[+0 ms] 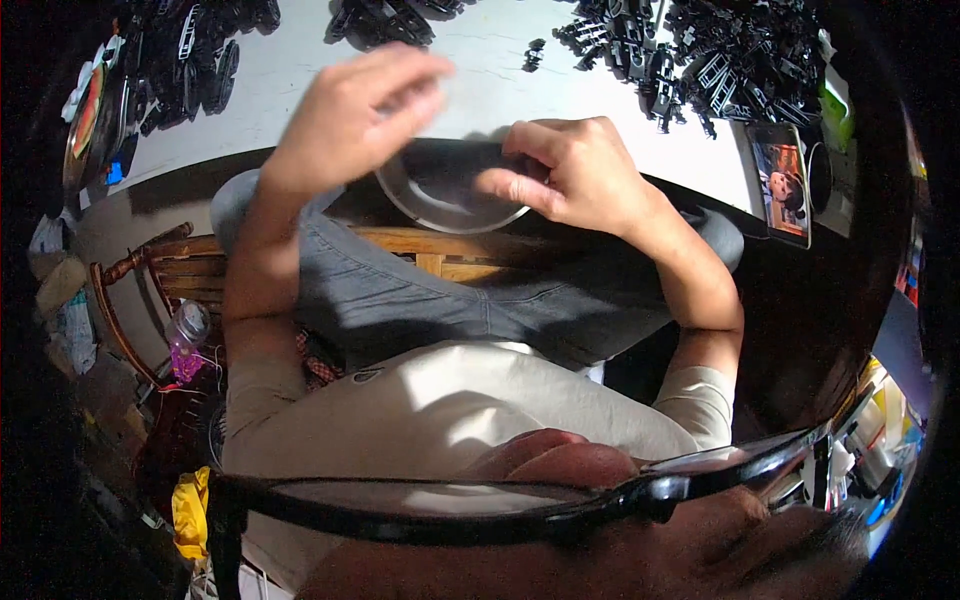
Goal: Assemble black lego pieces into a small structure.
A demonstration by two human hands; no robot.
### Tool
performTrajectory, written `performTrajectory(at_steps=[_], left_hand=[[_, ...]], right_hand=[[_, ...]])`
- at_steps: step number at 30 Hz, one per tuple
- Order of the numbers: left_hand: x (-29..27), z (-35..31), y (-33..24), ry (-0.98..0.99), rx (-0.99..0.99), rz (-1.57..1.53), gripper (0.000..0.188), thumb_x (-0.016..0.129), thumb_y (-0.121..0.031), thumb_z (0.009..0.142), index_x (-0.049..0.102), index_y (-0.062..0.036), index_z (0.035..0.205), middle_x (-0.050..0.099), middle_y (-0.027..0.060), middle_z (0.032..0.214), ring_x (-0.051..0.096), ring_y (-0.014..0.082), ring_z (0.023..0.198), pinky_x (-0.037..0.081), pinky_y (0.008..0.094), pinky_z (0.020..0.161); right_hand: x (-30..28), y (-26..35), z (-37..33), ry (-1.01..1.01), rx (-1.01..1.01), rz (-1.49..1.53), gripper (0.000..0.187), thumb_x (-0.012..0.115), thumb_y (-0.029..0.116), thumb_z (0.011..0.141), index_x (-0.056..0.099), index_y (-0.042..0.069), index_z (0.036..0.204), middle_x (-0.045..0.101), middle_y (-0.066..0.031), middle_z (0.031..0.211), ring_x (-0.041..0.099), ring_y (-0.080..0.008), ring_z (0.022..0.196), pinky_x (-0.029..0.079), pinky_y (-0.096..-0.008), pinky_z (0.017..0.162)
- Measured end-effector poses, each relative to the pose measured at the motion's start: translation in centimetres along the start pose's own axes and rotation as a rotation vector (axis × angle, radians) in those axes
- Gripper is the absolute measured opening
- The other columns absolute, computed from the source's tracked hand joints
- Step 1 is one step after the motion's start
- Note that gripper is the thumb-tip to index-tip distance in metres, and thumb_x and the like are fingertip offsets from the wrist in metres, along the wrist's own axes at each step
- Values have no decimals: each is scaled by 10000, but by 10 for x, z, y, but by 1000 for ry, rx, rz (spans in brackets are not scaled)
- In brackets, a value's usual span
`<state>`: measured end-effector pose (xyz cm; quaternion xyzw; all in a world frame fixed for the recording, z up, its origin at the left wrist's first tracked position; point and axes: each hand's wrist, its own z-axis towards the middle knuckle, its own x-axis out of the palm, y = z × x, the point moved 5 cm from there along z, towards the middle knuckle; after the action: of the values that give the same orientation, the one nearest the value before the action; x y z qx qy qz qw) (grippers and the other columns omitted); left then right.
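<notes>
A white table [480,95] bears heaps of black plastic parts: a middle pile [385,22] just beyond your left hand [365,120], and a larger right pile [740,65] beyond your right hand [575,175], with a lone black piece [534,55] lying nearer. Between and below your grips, a round container [445,222] sits by the table edge. Your right thumb and forefinger are parted, nothing visible between them; your left is blurred, so I cannot tell whether it holds anything. You seem between grasps, handling parts; the next move seems to call for a light fingertip pinch, clear of the container's rim.
</notes>
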<state>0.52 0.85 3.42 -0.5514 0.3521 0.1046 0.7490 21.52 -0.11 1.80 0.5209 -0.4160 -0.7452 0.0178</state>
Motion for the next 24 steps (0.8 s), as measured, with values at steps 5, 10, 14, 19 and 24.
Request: performTrajectory(at_steps=[5, 10, 14, 19, 24], left_hand=[[-26, 6, 15, -205, 77, 563, 270, 730, -105, 905, 699, -100, 1174, 662, 60, 1160, 706, 236, 908, 578, 346, 790], [-20, 5, 20, -187, 52, 726, 300, 743, -130, 881, 687, -124, 1176, 636, 45, 1184, 676, 256, 1035, 569, 390, 848], [-19, 6, 15, -160, 88, 733, 285, 743, -132, 877, 677, -119, 1154, 620, 50, 1161, 638, 259, 1071, 553, 388, 871], [-14, 8, 7, -153, 153, 543, 253, 737, -115, 871, 669, -97, 1114, 641, 53, 1114, 645, 268, 1019, 547, 379, 860], [-11, 2, 23, -126, -63, 23, 220, 704, -160, 953, 657, -57, 1142, 670, 27, 935, 650, 139, 810, 531, 280, 756]], right_hand=[[-17, -23, 4, -422, 213, -382, 390, 691, 447, 951, 559, 90, 866, 679, -83, 759, 696, -289, 608, 529, -412, 484], [-14, -44, 18, -407, 314, -563, 361, 670, 435, 960, 590, 83, 958, 695, -108, 798, 714, -312, 655, 541, -436, 512], [-15, -44, 21, -389, 291, -554, 341, 666, 416, 963, 605, 82, 983, 706, -117, 809, 721, -308, 670, 548, -436, 521], [-18, -44, 24, -450, 376, -526, 283, 644, 368, 971, 621, 88, 934, 724, -113, 766, 723, -311, 644, 551, -448, 512], [-17, -50, 33, -407, 379, -624, 249, 636, 371, 992, 663, 124, 1011, 735, -84, 756, 733, -292, 653, 553, -410, 522]])
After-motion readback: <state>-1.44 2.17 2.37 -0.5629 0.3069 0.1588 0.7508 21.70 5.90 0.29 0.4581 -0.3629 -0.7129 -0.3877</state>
